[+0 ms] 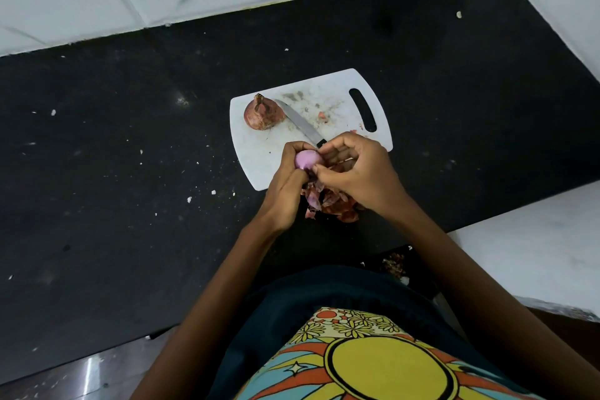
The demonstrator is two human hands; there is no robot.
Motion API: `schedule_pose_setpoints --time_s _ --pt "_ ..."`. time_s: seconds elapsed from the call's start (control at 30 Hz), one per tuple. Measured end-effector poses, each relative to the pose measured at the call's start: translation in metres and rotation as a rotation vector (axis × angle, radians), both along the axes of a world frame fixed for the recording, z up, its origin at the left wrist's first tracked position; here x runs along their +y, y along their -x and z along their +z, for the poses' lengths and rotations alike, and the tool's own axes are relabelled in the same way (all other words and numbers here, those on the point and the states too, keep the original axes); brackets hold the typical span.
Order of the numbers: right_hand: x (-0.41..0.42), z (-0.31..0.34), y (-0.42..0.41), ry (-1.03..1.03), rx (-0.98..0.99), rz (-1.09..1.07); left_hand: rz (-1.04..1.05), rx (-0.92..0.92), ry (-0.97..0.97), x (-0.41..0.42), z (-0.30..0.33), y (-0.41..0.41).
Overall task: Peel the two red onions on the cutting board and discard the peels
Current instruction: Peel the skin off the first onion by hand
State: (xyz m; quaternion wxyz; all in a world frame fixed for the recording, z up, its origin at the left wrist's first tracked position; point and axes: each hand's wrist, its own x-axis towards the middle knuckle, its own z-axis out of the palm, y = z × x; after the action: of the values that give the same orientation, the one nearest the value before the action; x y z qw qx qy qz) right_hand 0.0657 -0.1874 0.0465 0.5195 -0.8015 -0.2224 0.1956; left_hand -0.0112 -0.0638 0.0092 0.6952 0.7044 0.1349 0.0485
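A person's left hand (287, 178) curls its fingers around a peeled, pale purple onion (308, 160) above the near edge of a white cutting board (259, 153), while the right hand (357, 172) pinches at the onion's skin with thumb and forefinger. A second onion (263, 112), unpeeled, rests on the board's far left corner, touching a knife (302, 123). Loose peels (331, 201) lie heaped on the black surface (130, 172) beneath the hands.
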Motion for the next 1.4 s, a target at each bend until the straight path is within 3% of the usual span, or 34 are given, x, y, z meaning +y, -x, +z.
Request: schedule_pose_setpoints --time_s 0.67,1.07,1.23,1.4 --pt "0.004 -0.006 -0.002 0.000 0.084 -0.040 -0.003 0.034 0.021 0.003 -0.002 -0.002" --pt "0.001 -0.008 0.002 -0.117 0.157 -0.026 0.027 0.038 0.094 0.007 -0.003 -0.002" --pt "0.005 -0.009 0.003 -0.092 0.069 -0.083 0.041 0.029 0.174 0.006 0.003 -0.002" --pt "0.008 -0.002 0.000 -0.226 0.257 -0.194 0.086 0.104 0.361 0.008 0.009 -0.002"
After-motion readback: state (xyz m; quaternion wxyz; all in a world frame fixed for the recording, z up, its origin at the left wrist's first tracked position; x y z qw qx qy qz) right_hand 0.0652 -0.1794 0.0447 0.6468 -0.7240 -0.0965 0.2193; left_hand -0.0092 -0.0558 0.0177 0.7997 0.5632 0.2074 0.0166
